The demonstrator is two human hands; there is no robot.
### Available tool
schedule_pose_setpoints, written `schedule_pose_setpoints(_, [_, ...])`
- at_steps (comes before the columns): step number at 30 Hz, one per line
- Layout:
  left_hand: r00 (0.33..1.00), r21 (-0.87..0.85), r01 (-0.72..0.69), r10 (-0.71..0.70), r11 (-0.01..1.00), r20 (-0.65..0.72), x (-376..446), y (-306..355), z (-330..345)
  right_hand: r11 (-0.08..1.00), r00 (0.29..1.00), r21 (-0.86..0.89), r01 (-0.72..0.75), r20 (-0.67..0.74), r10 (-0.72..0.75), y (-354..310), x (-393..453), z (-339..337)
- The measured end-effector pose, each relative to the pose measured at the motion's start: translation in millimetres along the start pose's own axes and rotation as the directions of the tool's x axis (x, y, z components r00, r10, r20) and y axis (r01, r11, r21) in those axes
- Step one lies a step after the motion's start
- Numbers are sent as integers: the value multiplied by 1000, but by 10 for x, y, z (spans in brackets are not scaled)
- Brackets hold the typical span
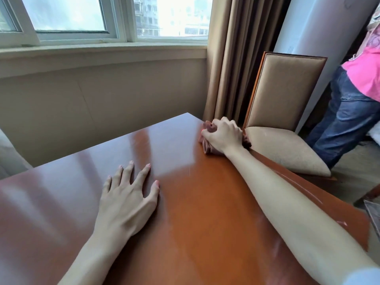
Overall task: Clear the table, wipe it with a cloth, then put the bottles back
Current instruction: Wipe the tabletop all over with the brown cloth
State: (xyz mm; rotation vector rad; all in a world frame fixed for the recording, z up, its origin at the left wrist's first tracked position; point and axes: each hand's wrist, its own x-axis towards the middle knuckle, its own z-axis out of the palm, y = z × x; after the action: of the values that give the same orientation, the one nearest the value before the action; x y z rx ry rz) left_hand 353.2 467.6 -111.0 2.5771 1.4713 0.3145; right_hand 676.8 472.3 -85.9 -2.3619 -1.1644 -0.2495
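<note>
A glossy reddish-brown wooden table (185,212) fills the lower part of the view. At its far right corner my right hand (223,133) grips a bunched brownish-pink cloth (206,148) and presses it onto the tabletop. The cloth is mostly hidden under the hand. My left hand (127,196) rests flat on the middle of the table with its fingers spread. No bottles are in view.
A beige upholstered chair (283,112) stands just past the table's right edge. Behind it a person in jeans and a pink top (349,112) stands beside brown curtains (232,58). A window (102,19) and beige wall run along the far side.
</note>
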Motion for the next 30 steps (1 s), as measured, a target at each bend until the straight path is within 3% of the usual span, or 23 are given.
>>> schedule_pose_setpoints(3, [1000,5,0,-1,1000,7,13,16,12,997,997,-4,-78,-7,78,-5,263,131])
schedule_pose_setpoints(6, [1000,-9,0,1,1000,14,12,20,-1,999,999,13,-53,-2,53,-47,40,55])
schedule_pose_setpoints(16, [997,-3,-6,7,1000,79,-12,11,-48,961,962,118,249,87,-260,-194,-2668,-1057])
schedule_pose_setpoints(19, [997,-3,-13,13,1000,80,-31,4,-63,946,948,136,293,90,-306,-153,-2998,-1225])
schedule_pose_setpoints(22, [997,3,-22,22,1000,77,-46,12,-82,956,954,94,277,88,-285,-81,-2635,-1134])
schedule_pose_setpoints(30, [999,6,-35,35,999,30,-36,-4,-11,1000,1000,-24,-19,-8,19,335,-488,-332])
